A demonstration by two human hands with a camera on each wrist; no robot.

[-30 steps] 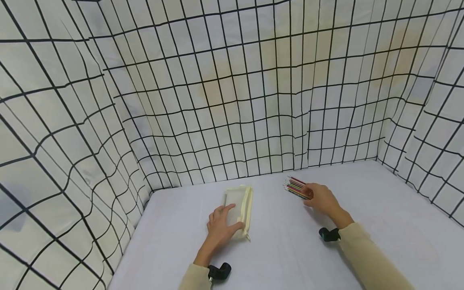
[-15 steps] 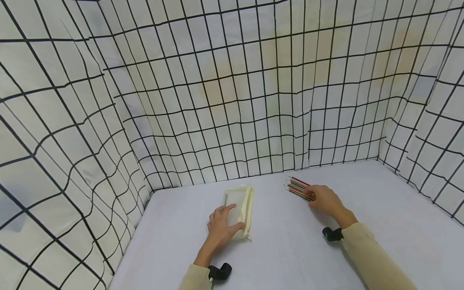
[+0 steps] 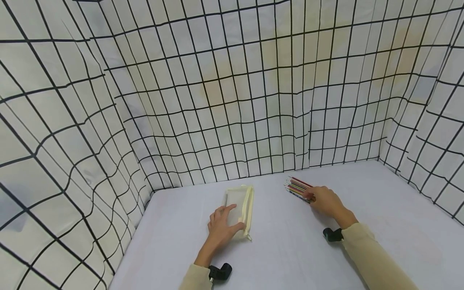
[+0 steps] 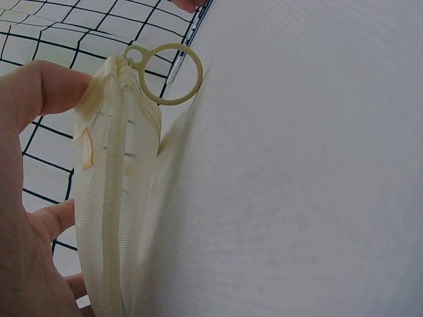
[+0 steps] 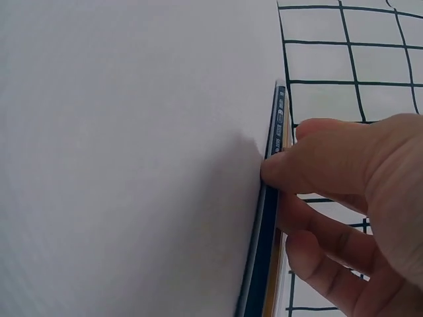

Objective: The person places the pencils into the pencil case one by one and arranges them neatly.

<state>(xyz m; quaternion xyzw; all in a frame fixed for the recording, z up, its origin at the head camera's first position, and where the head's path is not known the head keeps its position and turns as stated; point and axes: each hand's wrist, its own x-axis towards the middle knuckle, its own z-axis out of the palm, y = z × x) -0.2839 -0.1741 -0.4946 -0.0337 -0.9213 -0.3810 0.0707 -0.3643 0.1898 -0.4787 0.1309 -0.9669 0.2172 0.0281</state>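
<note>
A cream, see-through mesh pencil case [image 3: 237, 197] with a zip lies on the left part of the table. My left hand [image 3: 219, 226] grips its near end, thumb on the zip side and fingers across the mesh. The left wrist view shows the zip's ring pull [image 4: 198, 71] hanging out beside the thumb. Over to the right, a row of colored pencils [image 3: 298, 187] lies with tips pointing away to the left. My right hand [image 3: 328, 203] pinches their near ends; the right wrist view has the thumb on a dark blue pencil [image 5: 261, 244], with fingers curled behind.
A white cloth covers the table [image 3: 275, 257]. White sheeting with a black grid [image 3: 224, 121] rises along the back and both sides, close behind the pencils and the case. A black wrist camera [image 3: 221, 271] sits on each forearm.
My right hand has shifted slightly right and toward me along the pencils, and its thumb and fingertips have changed place on them. My left hand and the case stay nearly still.
</note>
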